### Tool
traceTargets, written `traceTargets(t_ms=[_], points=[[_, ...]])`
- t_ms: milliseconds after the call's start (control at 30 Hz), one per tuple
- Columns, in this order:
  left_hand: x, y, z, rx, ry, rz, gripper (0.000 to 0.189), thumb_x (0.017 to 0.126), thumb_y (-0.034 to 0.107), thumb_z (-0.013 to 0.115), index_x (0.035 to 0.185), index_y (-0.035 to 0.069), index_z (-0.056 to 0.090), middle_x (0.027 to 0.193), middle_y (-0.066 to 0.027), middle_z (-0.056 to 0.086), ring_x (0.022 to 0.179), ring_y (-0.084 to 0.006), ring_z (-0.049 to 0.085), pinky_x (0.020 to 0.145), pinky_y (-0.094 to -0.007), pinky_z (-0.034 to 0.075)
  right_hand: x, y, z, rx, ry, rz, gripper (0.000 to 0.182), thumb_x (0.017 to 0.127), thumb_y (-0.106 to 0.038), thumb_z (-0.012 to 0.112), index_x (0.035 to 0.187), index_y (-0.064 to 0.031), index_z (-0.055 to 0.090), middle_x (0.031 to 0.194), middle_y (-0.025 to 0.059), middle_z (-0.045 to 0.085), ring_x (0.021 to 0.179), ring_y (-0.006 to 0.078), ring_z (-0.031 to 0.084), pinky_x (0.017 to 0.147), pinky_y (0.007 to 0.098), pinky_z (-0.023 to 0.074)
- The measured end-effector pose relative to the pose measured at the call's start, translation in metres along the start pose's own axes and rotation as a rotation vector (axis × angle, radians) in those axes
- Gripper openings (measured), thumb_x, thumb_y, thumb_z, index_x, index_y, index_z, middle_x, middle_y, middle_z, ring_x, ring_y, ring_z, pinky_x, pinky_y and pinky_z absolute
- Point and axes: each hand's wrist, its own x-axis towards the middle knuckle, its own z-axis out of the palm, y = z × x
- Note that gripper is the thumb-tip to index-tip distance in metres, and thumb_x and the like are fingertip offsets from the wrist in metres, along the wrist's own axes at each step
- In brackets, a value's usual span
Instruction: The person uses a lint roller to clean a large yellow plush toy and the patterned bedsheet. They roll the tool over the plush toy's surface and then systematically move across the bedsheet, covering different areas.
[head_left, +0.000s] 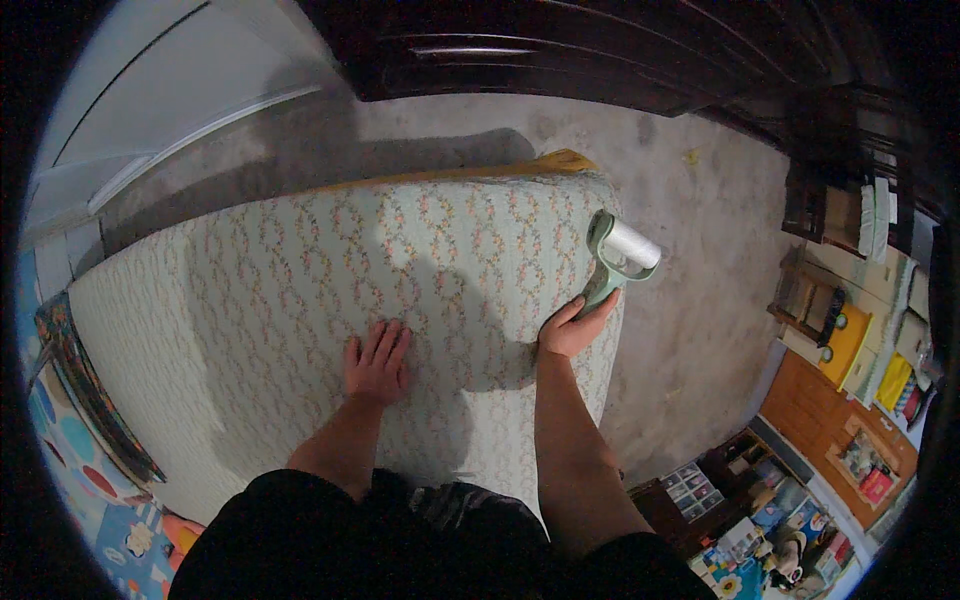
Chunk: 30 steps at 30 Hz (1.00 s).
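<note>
My right hand (574, 327) is closed around the pale green handle of a lint roller (628, 244). The roller's white cylinder points up and to the right, over the right edge of a mattress (315, 255) with a pale floral cover. Flat on the cover, near the middle of the view, lies my left hand (379, 361), palm down with its fingers slightly apart and nothing held. Shadows of my head and arms fall across the cover.
A grey floor (690, 300) runs along the mattress's far and right sides. Dark wooden furniture (525, 60) stands beyond it. At the lower right is a cluttered shelf (757, 540); a yellow object (847, 345) stands at the right. Patterned bedding (82, 442) lies at the left.
</note>
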Motion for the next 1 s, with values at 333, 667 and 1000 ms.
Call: traceTargets(t_ms=[333, 667, 1000], points=[[-0.007, -0.002, 0.006, 0.057, -0.035, 0.011, 0.059, 0.084, 0.038, 0.061, 0.140, 0.020, 0.052, 0.151, -0.0036, 0.045, 0.137, -0.0262, 0.042, 0.105, -0.0583, 0.034, -0.003, 0.002, 0.004, 0.003, -0.048, -0.014, 0.064, 0.097, -0.022, 0.048, 0.147, 0.0118, 0.026, 0.137, 0.0357, 0.044, 0.125, 0.0479, 0.047, 0.106, 0.0467, 0.0369], [-0.010, 0.001, -0.002, -0.026, 0.060, -0.008, 0.072, 0.074, 0.032, 0.064, 0.143, 0.022, 0.049, 0.150, -0.0001, 0.046, 0.137, -0.0198, 0.042, 0.111, -0.0545, 0.028, -0.009, 0.006, 0.004, 0.038, -0.033, -0.110, 0.063, 0.099, -0.026, 0.045, 0.147, 0.0097, 0.025, 0.146, 0.0331, 0.036, 0.135, 0.0480, 0.037, 0.111, 0.0495, 0.0331], [-0.004, 0.012, -0.019, -0.075, -0.044, -0.091, 0.070, 0.077, 0.023, 0.060, 0.145, 0.022, 0.045, 0.155, 0.0008, 0.038, 0.145, -0.0188, 0.032, 0.114, -0.0558, 0.025, -0.009, -0.004, -0.009, 0.047, -0.061, -0.066, 0.063, 0.094, -0.019, 0.049, 0.147, 0.0070, 0.028, 0.131, 0.0367, 0.050, 0.116, 0.0522, 0.052, 0.095, 0.0518, 0.0440]])
